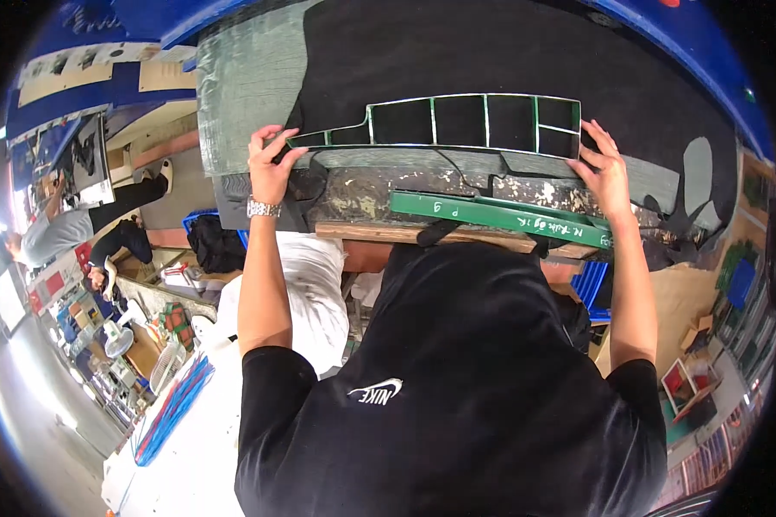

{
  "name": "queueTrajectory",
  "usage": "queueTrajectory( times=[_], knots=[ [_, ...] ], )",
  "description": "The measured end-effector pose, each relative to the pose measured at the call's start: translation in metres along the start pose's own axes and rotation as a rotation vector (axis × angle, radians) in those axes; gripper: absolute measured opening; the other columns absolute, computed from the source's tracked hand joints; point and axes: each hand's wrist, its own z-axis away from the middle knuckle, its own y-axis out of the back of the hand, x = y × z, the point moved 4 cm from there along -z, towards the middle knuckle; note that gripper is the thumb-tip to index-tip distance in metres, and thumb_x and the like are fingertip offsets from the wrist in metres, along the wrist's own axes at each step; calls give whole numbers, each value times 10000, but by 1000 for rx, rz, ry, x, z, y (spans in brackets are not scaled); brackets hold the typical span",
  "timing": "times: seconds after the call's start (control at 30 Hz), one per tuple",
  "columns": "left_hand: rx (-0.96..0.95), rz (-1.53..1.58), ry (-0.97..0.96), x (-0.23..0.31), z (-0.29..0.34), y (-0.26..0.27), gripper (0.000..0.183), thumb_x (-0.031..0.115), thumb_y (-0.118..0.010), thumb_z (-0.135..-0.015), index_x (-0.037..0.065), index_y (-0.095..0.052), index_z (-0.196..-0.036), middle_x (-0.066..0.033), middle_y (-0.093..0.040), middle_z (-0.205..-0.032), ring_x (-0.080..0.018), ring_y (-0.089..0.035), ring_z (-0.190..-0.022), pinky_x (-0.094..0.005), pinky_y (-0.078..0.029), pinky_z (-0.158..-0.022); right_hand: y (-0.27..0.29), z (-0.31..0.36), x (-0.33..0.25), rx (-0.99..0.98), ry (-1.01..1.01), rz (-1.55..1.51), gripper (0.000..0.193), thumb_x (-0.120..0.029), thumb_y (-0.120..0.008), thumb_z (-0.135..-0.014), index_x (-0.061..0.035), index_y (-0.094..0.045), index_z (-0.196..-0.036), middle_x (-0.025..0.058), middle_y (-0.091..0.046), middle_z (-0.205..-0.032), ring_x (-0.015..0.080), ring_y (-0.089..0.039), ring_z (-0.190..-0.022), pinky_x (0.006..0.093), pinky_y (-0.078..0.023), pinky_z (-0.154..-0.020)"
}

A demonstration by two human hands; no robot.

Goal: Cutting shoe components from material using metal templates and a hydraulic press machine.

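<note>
A long, narrow cutting die (487,121) of thin green-edged metal, divided into several open cells, lies on a black sheet of material (457,52). Its slim, tapered left end is pinched between the thumb and fingers of my left hand (272,164), which has a metal watch on the wrist. At the wider right end, the thumb and fingers of my right hand (603,168) grip the die's end and lower corner. Closer to my body, a second green die (491,211) with white handwriting rests at a slant along the bench edge.
Grey-green board (250,95) shows left of the sheet. Dark offcuts (302,185) lie on the worn, speckled bench surface (353,198). Blue machine framing (690,65) curves around the far side. Two people (65,228) are off to the left, near a white-covered table (207,439) with blue strips.
</note>
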Motion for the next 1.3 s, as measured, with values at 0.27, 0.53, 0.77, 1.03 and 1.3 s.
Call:
queueTrajectory(
  times=[0.27, 0.53, 0.77, 1.03, 1.3],
  knots=[
    [77, 23, 108, -28, 13, 21, 284, 117, -797, -838, 10, -718, -1090, -102, -695, -957, -250, -664, -847, -348, -529, -800, 38, 36, -51, -180, -69, -13, 508, -111, -826, -749, -17, -671, -1224, 172, -632, -1292, 380, -602, -1196, 437, -497, -1010],
    [43, -179, 594, -56, -21, 39, 305, 305, -860, -784, 38, -731, -860, -55, -718, -725, -160, -673, -668, -320, -525, -656, 17, 86, -68, -146, 71, 103, 657, 12, -786, -670, -79, -621, -1299, 135, -595, -1196, 358, -576, -1105, 456, -479, -954],
    [-8, -189, 661, -24, -36, 21, 204, 201, -779, -834, 61, -660, -922, -124, -722, -775, -260, -732, -685, -393, -571, -675, 2, 78, -59, 155, 108, 230, 512, 22, -744, -745, -106, -689, -1238, 147, -581, -1182, 354, -569, -1093, 453, -474, -922],
    [-61, 278, 361, -8, -25, 9, 219, 167, -709, -934, 62, -712, -1127, -56, -744, -927, -117, -676, -786, -276, -533, -699, 26, 45, -67, 41, 125, 42, 320, 28, -737, -764, -65, -750, -1069, 68, -618, -869, 265, -559, -817, 375, -462, -732],
    [-70, 463, 197, -1, -22, 3, 315, 262, -572, -1036, 28, -688, -1212, -87, -732, -1147, -153, -657, -1042, -283, -486, -927, 71, -69, -104, -208, 41, -237, 187, -33, -744, -819, -8, -764, -1003, 97, -579, -769, 215, -574, -728, 335, -462, -690]
  ],
)
